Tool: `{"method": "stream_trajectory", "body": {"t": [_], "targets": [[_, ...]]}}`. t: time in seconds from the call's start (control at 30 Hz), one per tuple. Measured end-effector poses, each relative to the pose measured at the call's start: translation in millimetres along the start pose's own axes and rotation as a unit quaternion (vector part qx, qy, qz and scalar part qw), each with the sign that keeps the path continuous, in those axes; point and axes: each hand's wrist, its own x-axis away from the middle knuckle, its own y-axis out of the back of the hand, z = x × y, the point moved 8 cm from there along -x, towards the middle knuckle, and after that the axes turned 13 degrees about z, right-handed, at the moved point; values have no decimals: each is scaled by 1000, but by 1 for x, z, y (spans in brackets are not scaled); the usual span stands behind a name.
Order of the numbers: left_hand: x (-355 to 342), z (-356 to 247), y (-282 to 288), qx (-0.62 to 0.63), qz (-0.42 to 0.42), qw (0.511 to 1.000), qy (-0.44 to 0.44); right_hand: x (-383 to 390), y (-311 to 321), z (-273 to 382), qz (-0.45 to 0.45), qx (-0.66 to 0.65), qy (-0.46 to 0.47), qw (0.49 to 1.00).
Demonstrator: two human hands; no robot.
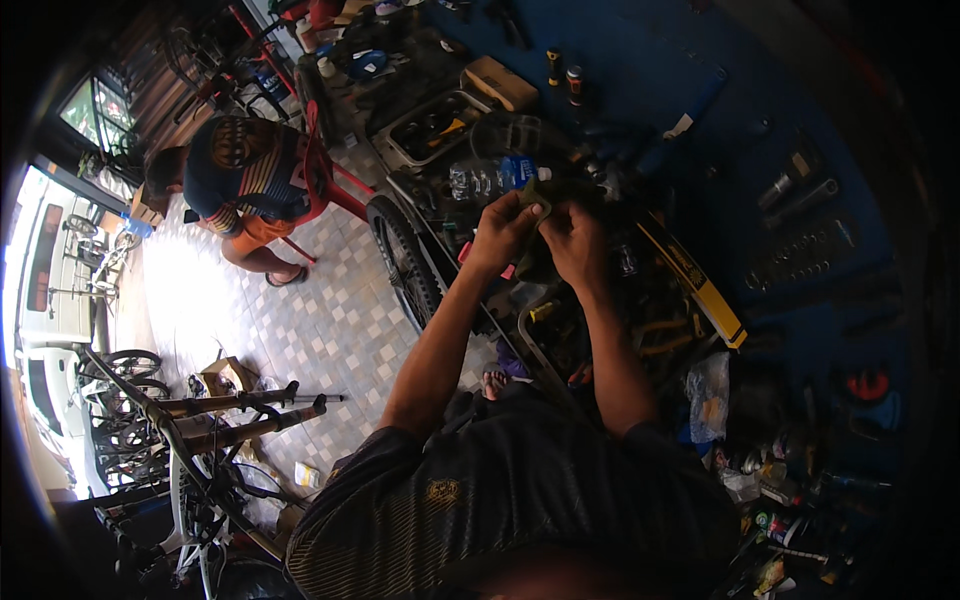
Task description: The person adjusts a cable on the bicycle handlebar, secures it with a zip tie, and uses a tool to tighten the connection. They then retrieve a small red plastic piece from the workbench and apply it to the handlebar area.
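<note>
Both my hands are raised close together over a cluttered workbench. My left hand (503, 232) is closed, its thumb and fingers pinching a dark olive rag (538, 203). Beside it, my right hand (577, 245) has its fingers curled in on the same rag, which hangs down between the hands. Whether something small is wrapped inside the cloth is hidden. Just beyond the left hand lies a clear plastic bottle (478, 181) with a blue label. Below the hands, dark tools and small parts crowd the bench, among them a yellow-handled tool (543, 312).
A bicycle tyre (405, 255) stands left of the bench. Farther left, a person (245, 170) sits bent over on a red chair (325, 185). A metal tray (430, 130) and cardboard box (502, 83) lie at the back. To the right is a long yellow box (700, 290); a bicycle fork (240, 405) stands lower left.
</note>
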Motion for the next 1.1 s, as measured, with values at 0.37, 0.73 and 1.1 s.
{"method": "stream_trajectory", "body": {"t": [0.37,0.73,1.1], "targets": [[-7,3,28,-163,-204,965,-8,9,-13,7,-14,14,-5,1000],[14,-4,29,158,-76,984,9,17,1,7,-1,-58,-48,997],[20,-9,66,67,-197,978,-3,16,-7,2,1,-141,-40,989]]}}
